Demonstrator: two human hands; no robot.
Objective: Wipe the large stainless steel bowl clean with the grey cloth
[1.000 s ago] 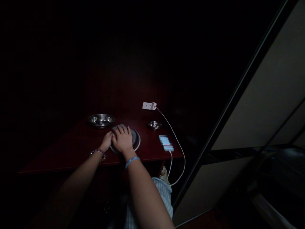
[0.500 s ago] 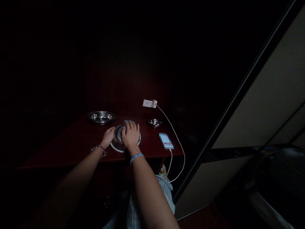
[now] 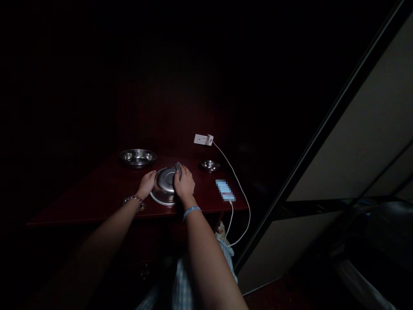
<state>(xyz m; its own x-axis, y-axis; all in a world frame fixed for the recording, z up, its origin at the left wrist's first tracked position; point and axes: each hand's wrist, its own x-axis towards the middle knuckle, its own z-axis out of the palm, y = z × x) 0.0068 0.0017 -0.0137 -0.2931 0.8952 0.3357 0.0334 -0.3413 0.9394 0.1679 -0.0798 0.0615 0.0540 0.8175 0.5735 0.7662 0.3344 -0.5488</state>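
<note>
Left hand (image 3: pixel 147 184) gripping rim of upturned metal bowl (image 3: pixel 164 186); right hand (image 3: pixel 185 183) pressing grey cloth (image 3: pixel 178 168) on bowl's right side, fingers bending over cloth; bowl resting on red table (image 3: pixel 106 198).

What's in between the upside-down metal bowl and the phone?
The right hand, holding a gray cloth against the metal bowl, then dark red tabletop up to the phone, as the head view shows.
</note>
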